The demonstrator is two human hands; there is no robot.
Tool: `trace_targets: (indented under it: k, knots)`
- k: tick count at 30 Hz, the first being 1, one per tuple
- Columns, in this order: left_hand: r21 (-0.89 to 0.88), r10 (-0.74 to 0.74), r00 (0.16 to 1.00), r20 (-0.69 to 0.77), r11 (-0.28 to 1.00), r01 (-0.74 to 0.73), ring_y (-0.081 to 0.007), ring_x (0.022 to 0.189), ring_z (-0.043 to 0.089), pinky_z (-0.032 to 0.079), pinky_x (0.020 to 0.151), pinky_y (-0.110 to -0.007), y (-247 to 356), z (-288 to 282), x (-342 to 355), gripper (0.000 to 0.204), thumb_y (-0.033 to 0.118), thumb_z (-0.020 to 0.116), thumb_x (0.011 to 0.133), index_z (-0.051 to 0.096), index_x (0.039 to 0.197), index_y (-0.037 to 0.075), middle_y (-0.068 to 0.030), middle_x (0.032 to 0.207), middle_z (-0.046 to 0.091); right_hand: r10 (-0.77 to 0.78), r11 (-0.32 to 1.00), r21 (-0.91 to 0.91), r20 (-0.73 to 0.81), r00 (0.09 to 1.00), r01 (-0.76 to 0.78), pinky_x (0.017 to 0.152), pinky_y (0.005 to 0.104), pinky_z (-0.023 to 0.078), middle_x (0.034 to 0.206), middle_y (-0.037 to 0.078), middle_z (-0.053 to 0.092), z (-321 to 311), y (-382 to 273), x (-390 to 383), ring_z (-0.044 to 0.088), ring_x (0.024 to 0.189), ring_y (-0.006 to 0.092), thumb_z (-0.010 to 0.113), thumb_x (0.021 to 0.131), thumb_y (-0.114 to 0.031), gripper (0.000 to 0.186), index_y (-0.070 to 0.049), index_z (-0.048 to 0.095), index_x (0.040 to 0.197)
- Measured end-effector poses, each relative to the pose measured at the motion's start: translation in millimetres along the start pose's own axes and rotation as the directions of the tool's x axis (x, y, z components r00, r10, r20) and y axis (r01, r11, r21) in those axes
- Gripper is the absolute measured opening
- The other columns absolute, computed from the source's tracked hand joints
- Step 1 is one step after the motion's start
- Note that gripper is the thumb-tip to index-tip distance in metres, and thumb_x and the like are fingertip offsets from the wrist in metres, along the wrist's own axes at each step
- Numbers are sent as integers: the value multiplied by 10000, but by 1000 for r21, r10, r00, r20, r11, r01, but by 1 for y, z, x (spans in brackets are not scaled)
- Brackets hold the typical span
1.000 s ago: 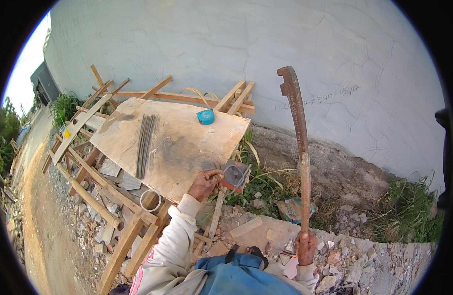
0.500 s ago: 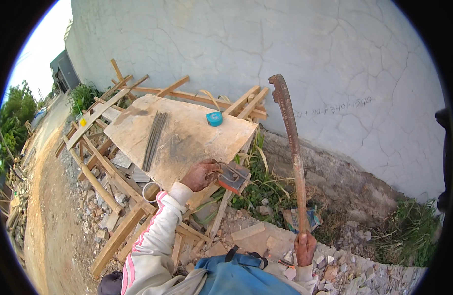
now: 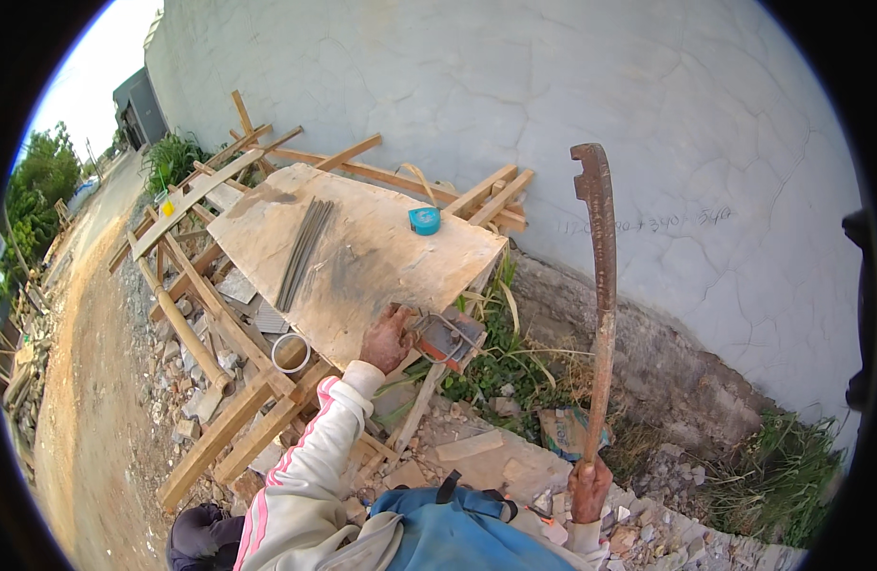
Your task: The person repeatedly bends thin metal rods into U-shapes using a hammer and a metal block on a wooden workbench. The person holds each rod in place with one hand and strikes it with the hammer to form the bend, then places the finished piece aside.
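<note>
My left hand (image 3: 388,338) is closed at the end of a bent steel rod (image 3: 448,352), which forms a loop over a metal block with red sides (image 3: 443,333) beside the plywood board's lower right edge. My right hand (image 3: 588,490) grips a long rusty iron bar (image 3: 598,285), held upright with its notched head at the top. On the plywood board (image 3: 367,252) lie several straight steel rods (image 3: 303,255) and a teal tape measure (image 3: 424,222). A white ring (image 3: 291,335) is on the timber left of my left hand.
Crossed timber pieces (image 3: 238,333) and a bamboo pole (image 3: 181,329) surround the board over rubble. A cracked pale wall (image 3: 705,133) rises behind, with weeds (image 3: 762,476) at its foot. A dirt path (image 3: 96,333) runs along the left, bordered by trees (image 3: 43,176).
My left hand has shifted left and turned, fingers now pointing more upward, near the bent rod. The view has swung, so the board sits higher. The iron bar's head has shifted right since half a second ago.
</note>
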State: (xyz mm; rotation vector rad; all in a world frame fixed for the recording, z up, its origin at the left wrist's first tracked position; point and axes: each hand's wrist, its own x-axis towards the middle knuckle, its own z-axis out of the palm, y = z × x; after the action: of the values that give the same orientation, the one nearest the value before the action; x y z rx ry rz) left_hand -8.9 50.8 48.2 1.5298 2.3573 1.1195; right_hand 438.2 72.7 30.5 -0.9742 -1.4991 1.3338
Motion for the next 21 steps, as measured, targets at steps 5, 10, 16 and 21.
trace_targets:
  k: [5,10,16,21]
  knots:
    - [270,27,996,-87,963,-2,-368,916,664,534,813,-472,4,18,5,281,182,661,871,676,1117,47,-170,962,646,-22,983,184,46,999,13,456,238,303,631,-17,448,2,1,7,408,510,67,642,920,-614,582,-49,518,852]
    - [468,36,995,-91,883,10,-349,969,664,529,843,-480,2,32,13,189,226,603,912,694,979,74,-139,988,659,-92,969,239,91,992,68,477,240,330,664,-15,486,7,-8,21,437,548,65,632,988,-456,420,-49,541,939]
    - [505,21,972,-235,857,104,-316,985,650,477,874,-470,10,47,7,172,211,571,925,687,968,91,-120,976,665,15,982,-186,86,996,1,544,283,349,680,-2,479,10,0,28,412,611,100,618,1003,-406,398,-11,604,1044]
    - [461,-119,950,-289,852,248,-320,993,634,456,873,-474,16,56,10,197,179,626,883,690,1061,126,-114,1001,661,54,940,-340,193,980,15,575,326,392,684,44,488,-6,-7,34,431,646,138,639,992,-365,382,16,618,1006]
